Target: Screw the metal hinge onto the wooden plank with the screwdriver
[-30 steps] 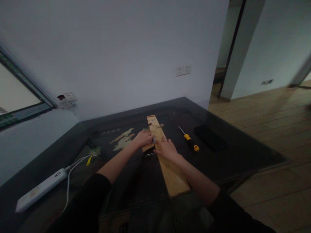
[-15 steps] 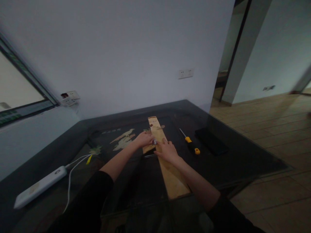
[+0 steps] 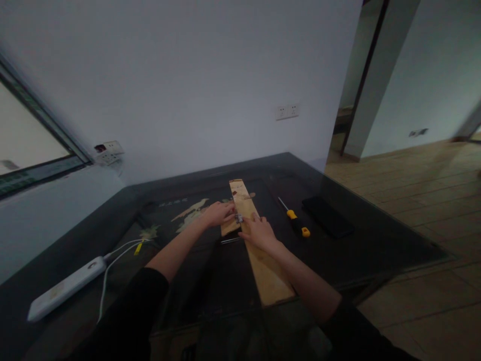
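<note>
Pale wood plank lay lengthwise on the dark table, running 6 to 12 o'clock — left hand pinched a small metal fitting at its left edge, right hand pressed flat with fingers spread, apparently to steady it; screwdriver at 3 o'clock.

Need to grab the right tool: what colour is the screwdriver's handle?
Yellow and black; the screwdriver shows in the head view.

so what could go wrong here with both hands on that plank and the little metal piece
The small metal piece sits between the left hand and right hand at the edge of the wooden plank; it could slip off onto the dark table. The plank's near end reaches the table's front edge, so pressing down might tip it. The screwdriver could roll if bumped.
</note>
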A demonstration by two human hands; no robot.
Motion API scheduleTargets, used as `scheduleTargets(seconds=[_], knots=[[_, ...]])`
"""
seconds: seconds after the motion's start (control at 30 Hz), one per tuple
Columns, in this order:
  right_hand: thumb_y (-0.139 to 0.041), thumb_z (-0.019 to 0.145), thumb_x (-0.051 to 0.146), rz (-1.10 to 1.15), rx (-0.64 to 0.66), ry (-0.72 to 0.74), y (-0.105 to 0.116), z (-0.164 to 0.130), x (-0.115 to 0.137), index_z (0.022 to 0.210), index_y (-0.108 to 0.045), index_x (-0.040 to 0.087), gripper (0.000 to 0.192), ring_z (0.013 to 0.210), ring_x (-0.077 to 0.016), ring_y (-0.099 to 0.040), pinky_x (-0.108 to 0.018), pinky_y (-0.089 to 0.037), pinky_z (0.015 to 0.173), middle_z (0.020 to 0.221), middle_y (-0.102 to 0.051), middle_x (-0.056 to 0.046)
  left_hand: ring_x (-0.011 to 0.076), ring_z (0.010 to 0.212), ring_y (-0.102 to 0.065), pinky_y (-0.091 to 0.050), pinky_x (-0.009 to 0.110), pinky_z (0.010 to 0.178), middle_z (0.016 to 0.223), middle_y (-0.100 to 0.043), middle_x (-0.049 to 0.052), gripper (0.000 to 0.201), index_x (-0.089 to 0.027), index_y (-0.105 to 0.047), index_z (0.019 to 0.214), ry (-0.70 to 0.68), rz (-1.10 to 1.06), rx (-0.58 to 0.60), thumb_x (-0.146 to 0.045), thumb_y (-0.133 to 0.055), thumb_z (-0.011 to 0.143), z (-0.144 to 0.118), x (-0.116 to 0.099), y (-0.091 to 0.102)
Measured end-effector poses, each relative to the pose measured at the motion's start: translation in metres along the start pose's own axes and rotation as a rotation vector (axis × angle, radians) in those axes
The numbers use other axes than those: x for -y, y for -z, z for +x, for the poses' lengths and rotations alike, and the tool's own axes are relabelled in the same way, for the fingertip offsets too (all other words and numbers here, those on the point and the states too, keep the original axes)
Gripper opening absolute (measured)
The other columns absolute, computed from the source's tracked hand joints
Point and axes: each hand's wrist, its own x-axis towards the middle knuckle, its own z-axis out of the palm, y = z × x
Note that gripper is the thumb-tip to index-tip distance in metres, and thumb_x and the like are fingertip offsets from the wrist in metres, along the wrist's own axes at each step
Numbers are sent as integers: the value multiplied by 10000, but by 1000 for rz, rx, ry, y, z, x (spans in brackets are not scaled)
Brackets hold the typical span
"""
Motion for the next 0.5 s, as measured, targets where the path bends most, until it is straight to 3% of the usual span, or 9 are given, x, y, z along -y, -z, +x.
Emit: scheduleTargets(seconds=[0.2, 0.5], knots=[[-561, 891, 554, 8, 7, -7, 0, 0, 1, 1445, -505, 308, 609, 1252, -354, -496, -428, -408, 980, 1537, -409, -142, 231, 1077, -662, -461, 342, 874, 1198, -698, 94, 221, -199, -581, 1130, -46, 65, 72, -311, -472, 974, 3, -8, -1], [-546, 892, 572, 8, -1, -3, -1, 0, 0, 1438, -507, 308, 609, 1252, -366, -497, -424, -408, 972, 1536, -408, -151, 229, 990, -690, -462, 353, 879, 1071, -735, 98, 232, -192, -628, 1053, -57, 156, 59, -316, -442, 995, 12, -12, -6]])
